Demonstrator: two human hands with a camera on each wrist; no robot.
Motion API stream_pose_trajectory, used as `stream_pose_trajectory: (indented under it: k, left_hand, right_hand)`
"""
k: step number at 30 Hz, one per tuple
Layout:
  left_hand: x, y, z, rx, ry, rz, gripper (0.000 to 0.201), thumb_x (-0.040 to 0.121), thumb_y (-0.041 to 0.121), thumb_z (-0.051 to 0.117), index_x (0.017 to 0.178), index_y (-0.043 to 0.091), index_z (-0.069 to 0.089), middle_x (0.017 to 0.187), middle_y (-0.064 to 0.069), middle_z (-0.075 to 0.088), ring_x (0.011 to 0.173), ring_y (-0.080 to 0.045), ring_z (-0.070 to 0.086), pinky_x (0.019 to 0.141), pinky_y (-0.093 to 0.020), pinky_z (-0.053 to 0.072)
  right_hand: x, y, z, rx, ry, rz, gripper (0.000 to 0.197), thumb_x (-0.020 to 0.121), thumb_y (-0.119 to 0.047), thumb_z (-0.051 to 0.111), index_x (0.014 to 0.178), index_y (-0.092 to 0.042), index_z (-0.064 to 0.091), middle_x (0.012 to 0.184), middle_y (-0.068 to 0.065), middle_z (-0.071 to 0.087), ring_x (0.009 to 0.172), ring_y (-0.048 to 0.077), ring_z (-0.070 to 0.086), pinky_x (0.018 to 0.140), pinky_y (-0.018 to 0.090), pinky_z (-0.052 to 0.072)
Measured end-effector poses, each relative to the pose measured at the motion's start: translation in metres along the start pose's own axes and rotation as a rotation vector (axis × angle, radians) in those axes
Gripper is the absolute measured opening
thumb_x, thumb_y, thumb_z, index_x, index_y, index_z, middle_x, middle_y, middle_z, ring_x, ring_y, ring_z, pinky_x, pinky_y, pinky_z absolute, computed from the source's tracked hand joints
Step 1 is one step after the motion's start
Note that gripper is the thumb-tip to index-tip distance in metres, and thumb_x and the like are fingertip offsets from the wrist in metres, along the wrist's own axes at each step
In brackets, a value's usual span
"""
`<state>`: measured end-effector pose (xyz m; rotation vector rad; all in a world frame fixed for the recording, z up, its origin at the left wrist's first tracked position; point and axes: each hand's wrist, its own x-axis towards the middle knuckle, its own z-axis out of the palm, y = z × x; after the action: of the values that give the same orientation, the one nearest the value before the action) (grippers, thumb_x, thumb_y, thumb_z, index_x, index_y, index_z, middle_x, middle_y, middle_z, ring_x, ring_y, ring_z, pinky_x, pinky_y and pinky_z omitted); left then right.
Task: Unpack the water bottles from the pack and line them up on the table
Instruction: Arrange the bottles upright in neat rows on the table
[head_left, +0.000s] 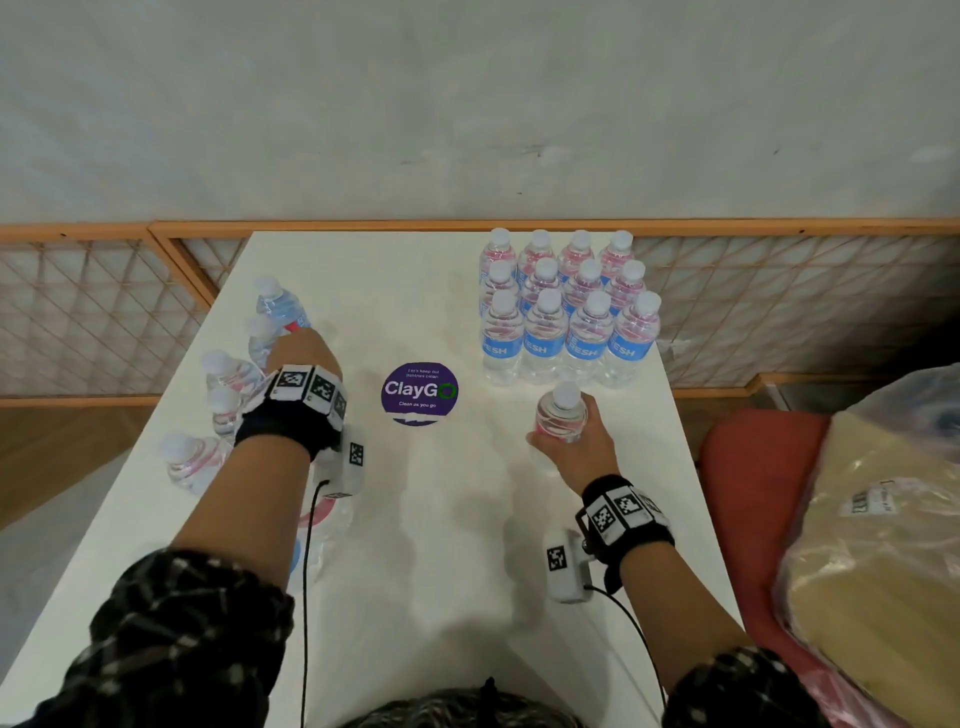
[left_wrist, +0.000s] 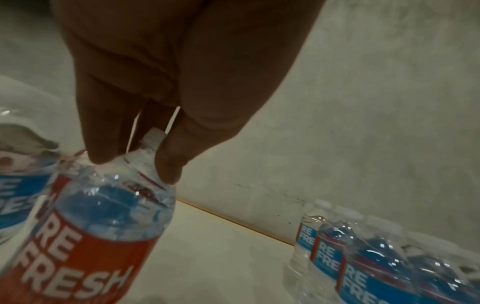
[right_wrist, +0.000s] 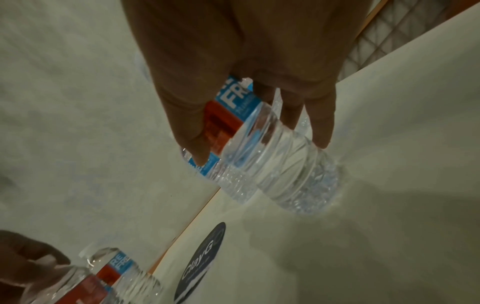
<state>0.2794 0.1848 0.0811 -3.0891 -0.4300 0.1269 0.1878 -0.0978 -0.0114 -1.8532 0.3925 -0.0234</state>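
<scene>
On the white table (head_left: 447, 519), several lined-up water bottles (head_left: 569, 312) stand in three rows at the back right. Just in front of them my right hand (head_left: 571, 441) grips one upright bottle (head_left: 563, 413) around its body. The right wrist view shows this bottle (right_wrist: 285, 174) held low at the table surface between thumb and fingers of my right hand (right_wrist: 259, 150). On the left, my left hand (head_left: 298, 353) reaches into the torn pack (head_left: 218, 410) and pinches a bottle (left_wrist: 103, 216) at its neck. The lined-up rows (left_wrist: 363, 257) appear behind it.
A round purple ClayGo sticker (head_left: 420, 393) lies mid-table between my hands. A wooden lattice rail (head_left: 779, 291) runs behind the table below a grey wall. To the right stand a red seat (head_left: 753, 457) and plastic-wrapped bundles (head_left: 883, 545).
</scene>
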Motion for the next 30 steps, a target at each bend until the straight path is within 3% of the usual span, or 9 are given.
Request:
stream_pose_trajectory:
  k: [4, 7, 11, 14, 17, 19, 24, 28, 30]
  left_hand:
    - [-0.005, 0.017, -0.006, -0.144, -0.069, 0.082, 0.025, 0.092, 0.009, 0.051, 0.112, -0.004, 0.058, 0.117, -0.022, 0.061, 0.112, -0.038, 0.056, 0.094, -0.040, 0.045]
    - [-0.024, 0.045, -0.008, -0.265, -0.125, 0.239, 0.027, 0.089, 0.009, 0.052, 0.113, 0.001, 0.062, 0.116, -0.019, 0.063, 0.111, -0.037, 0.057, 0.092, -0.038, 0.045]
    - [-0.052, 0.088, -0.003, -0.390, -0.187, 0.467, 0.031, 0.087, 0.012, 0.056, 0.118, 0.013, 0.061, 0.118, -0.013, 0.064, 0.111, -0.032, 0.056, 0.090, -0.031, 0.044]
    - [-0.062, 0.112, 0.005, -0.512, -0.254, 0.581, 0.033, 0.087, 0.018, 0.061, 0.120, 0.020, 0.059, 0.115, -0.011, 0.064, 0.104, -0.029, 0.060, 0.087, -0.031, 0.046]
    - [-0.069, 0.128, 0.008, -0.569, -0.306, 0.671, 0.037, 0.088, 0.020, 0.061, 0.124, 0.022, 0.056, 0.119, -0.010, 0.063, 0.106, -0.027, 0.059, 0.089, -0.031, 0.047]
    - [-0.071, 0.134, 0.010, -0.542, -0.349, 0.702, 0.045, 0.085, 0.020, 0.065, 0.127, 0.019, 0.050, 0.118, -0.008, 0.061, 0.104, -0.027, 0.057, 0.084, -0.029, 0.044]
    - [-0.073, 0.142, 0.019, -0.579, -0.405, 0.670, 0.052, 0.076, 0.014, 0.071, 0.121, 0.015, 0.045, 0.100, -0.005, 0.056, 0.092, -0.025, 0.054, 0.075, -0.026, 0.037]
    - [-0.073, 0.160, 0.027, -0.707, -0.392, 0.651, 0.057, 0.076, 0.016, 0.074, 0.125, 0.014, 0.043, 0.113, -0.008, 0.060, 0.103, -0.026, 0.057, 0.081, -0.028, 0.040]
    - [-0.074, 0.170, 0.033, -0.754, -0.351, 0.635, 0.061, 0.076, 0.021, 0.076, 0.127, 0.013, 0.044, 0.118, -0.009, 0.059, 0.108, -0.027, 0.056, 0.089, -0.031, 0.043]
  right_hand:
    - [-0.001, -0.001, 0.001, 0.013, -0.001, -0.007, 0.061, 0.071, -0.016, 0.080, 0.122, -0.021, 0.046, 0.109, -0.004, 0.059, 0.097, 0.015, 0.055, 0.078, 0.018, 0.038]
    - [-0.002, -0.001, 0.000, 0.015, -0.011, -0.013, 0.060, 0.072, -0.016, 0.080, 0.119, -0.024, 0.045, 0.108, -0.004, 0.058, 0.096, 0.015, 0.055, 0.069, 0.007, 0.037]
    - [-0.001, -0.001, -0.001, 0.003, 0.003, -0.023, 0.057, 0.069, -0.014, 0.082, 0.111, -0.025, 0.045, 0.102, -0.004, 0.058, 0.092, 0.015, 0.055, 0.071, 0.012, 0.039]
    - [0.000, -0.001, -0.003, 0.000, 0.047, -0.046, 0.059, 0.067, -0.009, 0.082, 0.115, -0.015, 0.049, 0.097, -0.005, 0.055, 0.089, 0.015, 0.055, 0.065, 0.007, 0.038]
    - [-0.001, 0.002, -0.014, 0.039, 0.099, -0.001, 0.065, 0.071, -0.008, 0.079, 0.124, -0.016, 0.041, 0.103, -0.006, 0.053, 0.092, 0.014, 0.054, 0.072, 0.015, 0.041]
    - [-0.001, 0.004, -0.024, 0.049, 0.123, 0.030, 0.068, 0.075, -0.009, 0.076, 0.129, -0.018, 0.035, 0.104, -0.004, 0.053, 0.092, 0.015, 0.053, 0.075, 0.023, 0.042]
    - [-0.001, 0.018, -0.044, 0.044, 0.189, 0.009, 0.065, 0.076, -0.006, 0.074, 0.130, -0.019, 0.040, 0.111, -0.005, 0.055, 0.102, 0.017, 0.056, 0.087, 0.028, 0.045]
    - [0.000, 0.025, -0.044, 0.082, 0.216, 0.021, 0.069, 0.082, -0.008, 0.070, 0.138, -0.020, 0.032, 0.114, -0.006, 0.051, 0.100, 0.011, 0.051, 0.082, 0.021, 0.040]
    - [0.002, 0.030, -0.041, 0.091, 0.259, 0.026, 0.072, 0.080, -0.010, 0.072, 0.138, -0.021, 0.030, 0.120, -0.004, 0.051, 0.106, 0.014, 0.052, 0.087, 0.026, 0.043]
